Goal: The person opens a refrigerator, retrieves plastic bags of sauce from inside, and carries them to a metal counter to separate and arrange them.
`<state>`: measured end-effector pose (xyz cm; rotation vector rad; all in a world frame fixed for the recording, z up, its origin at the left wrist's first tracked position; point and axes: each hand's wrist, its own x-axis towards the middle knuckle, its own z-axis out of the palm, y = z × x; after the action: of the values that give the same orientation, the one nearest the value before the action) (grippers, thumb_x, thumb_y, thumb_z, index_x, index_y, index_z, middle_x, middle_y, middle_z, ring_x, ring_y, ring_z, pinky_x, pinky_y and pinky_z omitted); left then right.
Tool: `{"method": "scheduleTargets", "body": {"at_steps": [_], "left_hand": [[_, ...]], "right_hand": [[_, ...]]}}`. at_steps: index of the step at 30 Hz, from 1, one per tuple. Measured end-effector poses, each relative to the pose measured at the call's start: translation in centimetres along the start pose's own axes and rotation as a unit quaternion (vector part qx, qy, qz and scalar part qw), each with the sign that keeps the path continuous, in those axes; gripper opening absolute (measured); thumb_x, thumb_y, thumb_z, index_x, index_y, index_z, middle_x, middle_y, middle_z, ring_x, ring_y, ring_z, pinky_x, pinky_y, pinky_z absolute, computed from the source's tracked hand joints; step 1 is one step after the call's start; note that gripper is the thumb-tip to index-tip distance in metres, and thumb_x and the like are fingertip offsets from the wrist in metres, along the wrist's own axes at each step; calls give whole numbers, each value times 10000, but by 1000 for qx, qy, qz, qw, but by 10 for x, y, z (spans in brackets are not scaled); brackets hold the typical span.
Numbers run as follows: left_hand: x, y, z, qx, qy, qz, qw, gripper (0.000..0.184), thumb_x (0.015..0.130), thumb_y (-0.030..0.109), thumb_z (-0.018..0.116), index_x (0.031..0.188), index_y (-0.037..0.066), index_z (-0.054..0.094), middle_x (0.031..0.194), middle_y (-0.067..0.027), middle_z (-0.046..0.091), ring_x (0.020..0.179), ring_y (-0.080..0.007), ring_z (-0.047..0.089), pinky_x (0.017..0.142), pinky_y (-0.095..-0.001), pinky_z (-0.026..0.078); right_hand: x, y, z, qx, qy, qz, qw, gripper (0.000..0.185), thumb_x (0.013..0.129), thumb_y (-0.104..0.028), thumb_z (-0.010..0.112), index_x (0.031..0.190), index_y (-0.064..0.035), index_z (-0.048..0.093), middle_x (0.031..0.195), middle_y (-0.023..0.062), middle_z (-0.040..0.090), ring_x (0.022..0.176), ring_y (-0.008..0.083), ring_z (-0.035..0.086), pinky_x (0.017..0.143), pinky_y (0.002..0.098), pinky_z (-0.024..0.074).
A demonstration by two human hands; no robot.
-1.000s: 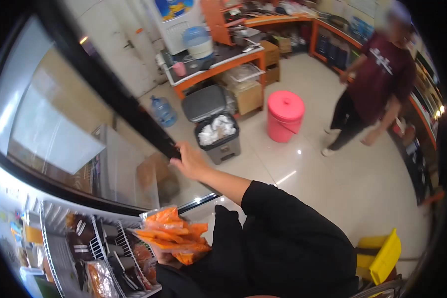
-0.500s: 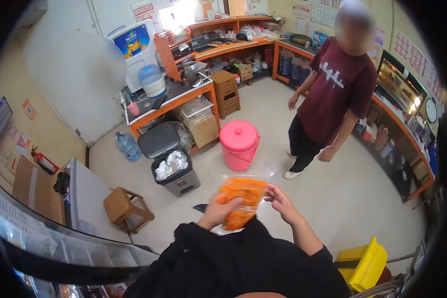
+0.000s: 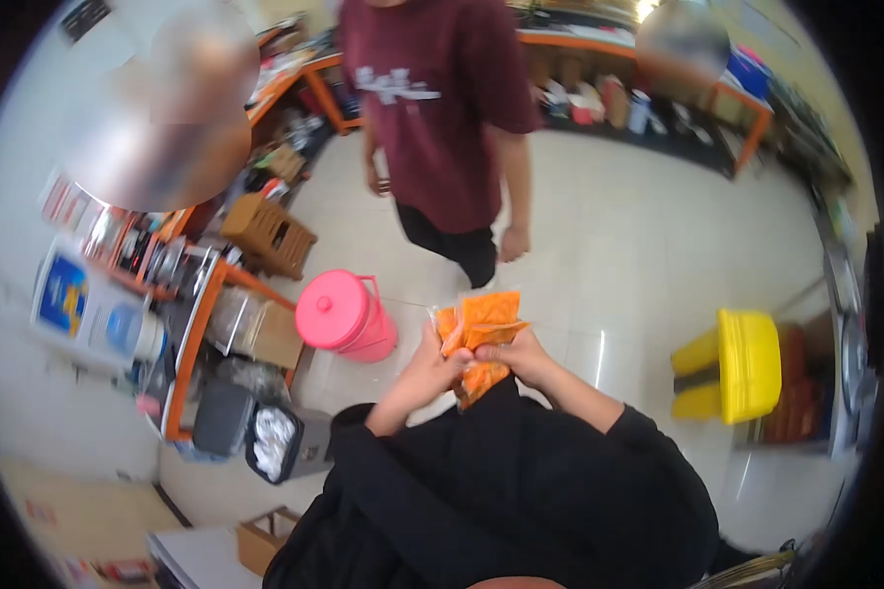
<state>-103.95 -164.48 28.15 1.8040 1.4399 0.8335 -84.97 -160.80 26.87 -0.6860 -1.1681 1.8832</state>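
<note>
In front of my body I hold clear plastic bags point(image 3: 489, 310) filled with something orange; what the filling is I cannot make out. They look like more than one, bunched and overlapping, with a lower part point(image 3: 483, 381) hanging below my hands. My left hand point(image 3: 424, 378) is closed around the left side, thumb across the front. On the right side, my right hand point(image 3: 523, 359) is closed too, its thumb pressing near the middle. Both thumbs almost meet. The fingers behind the bags are hidden.
A person in a maroon shirt point(image 3: 427, 118) stands just ahead. A pink lidded bucket point(image 3: 336, 314) is on the floor at left, near a grey bin point(image 3: 300, 447) with its lid up. At right stands a yellow container point(image 3: 751, 366). Orange-edged counters point(image 3: 194, 344) line the room.
My right hand, apart from the bag's edge before, now grips the bags beside my left. My view has turned right and downward. The person in maroon appears nearer and further left in view.
</note>
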Motion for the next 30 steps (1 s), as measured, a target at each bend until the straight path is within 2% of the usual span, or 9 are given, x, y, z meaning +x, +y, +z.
{"method": "scheduleTargets", "body": {"at_steps": [2, 6, 12, 17, 20, 21, 24, 28, 30], "left_hand": [[47, 42, -46, -141, -188, -58, 970, 472, 830, 120, 647, 1232, 6, 426, 999, -60, 497, 968, -146, 485, 880, -315, 403], [165, 69, -103, -50, -519, 71, 851, 613, 717, 11, 693, 1264, 9, 418, 795, -10, 478, 725, -114, 474, 653, -260, 416], [323, 116, -46, -159, -688, 292, 645, 754, 730, 94, 691, 1375, -2, 311, 704, -13, 458, 607, -146, 456, 545, -275, 381], [446, 112, 11, -465, -660, 320, 495, 621, 866, 200, 590, 1372, -8, 296, 639, -42, 424, 512, -210, 418, 478, -293, 333], [529, 132, 26, -444, -592, 448, 502, 462, 899, 257, 554, 1274, 11, 445, 642, -52, 431, 509, -246, 431, 461, -320, 316], [536, 145, 19, -523, -544, 368, 543, 279, 924, 258, 510, 1092, 49, 585, 618, -53, 394, 495, -267, 419, 443, -348, 293], [584, 132, -7, -415, -557, 504, 514, 212, 929, 225, 498, 958, 69, 638, 605, -52, 369, 488, -254, 407, 442, -343, 299], [668, 60, -24, -599, -432, 474, 480, 159, 906, 193, 530, 893, 69, 629, 646, -63, 395, 559, -232, 426, 472, -320, 330], [711, 24, -21, -670, -268, 250, 645, 240, 847, 288, 587, 941, 68, 563, 706, -70, 446, 638, -224, 464, 559, -317, 378]], "right_hand": [[16, -2, -41, 83, 60, 6, 995, 544, 737, -109, 744, 1203, -9, 481, 1137, 79, 579, 1036, 165, 557, 892, 335, 459], [27, -48, -127, 186, 215, -155, 946, 500, 764, -115, 695, 1199, -12, 471, 1108, 93, 569, 1011, 215, 568, 882, 354, 471], [28, -57, -270, 189, 363, -224, 884, 544, 801, -105, 634, 1268, -18, 369, 1186, 97, 500, 1078, 241, 525, 908, 396, 469], [89, -134, -361, 132, 367, -185, 902, 600, 772, -162, 680, 1268, -30, 369, 1170, 98, 498, 1071, 240, 524, 900, 390, 473], [168, -173, -430, 116, 323, -128, 930, 594, 758, -168, 700, 1247, -21, 396, 1145, 97, 519, 1052, 231, 539, 888, 379, 481], [199, -179, -454, 114, 296, -111, 942, 565, 765, -139, 681, 1240, -12, 403, 1144, 102, 525, 1055, 233, 541, 893, 382, 478], [291, -207, -485, 108, 243, -69, 961, 535, 764, -130, 688, 1216, -6, 431, 1125, 101, 548, 1038, 223, 557, 892, 367, 479], [418, -224, -518, 120, 187, -38, 974, 551, 774, -150, 689, 1234, -14, 417, 1138, 105, 541, 1044, 231, 555, 896, 370, 476], [476, -229, -519, 145, 187, -41, 971, 560, 786, -168, 684, 1247, -18, 406, 1150, 108, 532, 1051, 236, 549, 900, 375, 472]]}}
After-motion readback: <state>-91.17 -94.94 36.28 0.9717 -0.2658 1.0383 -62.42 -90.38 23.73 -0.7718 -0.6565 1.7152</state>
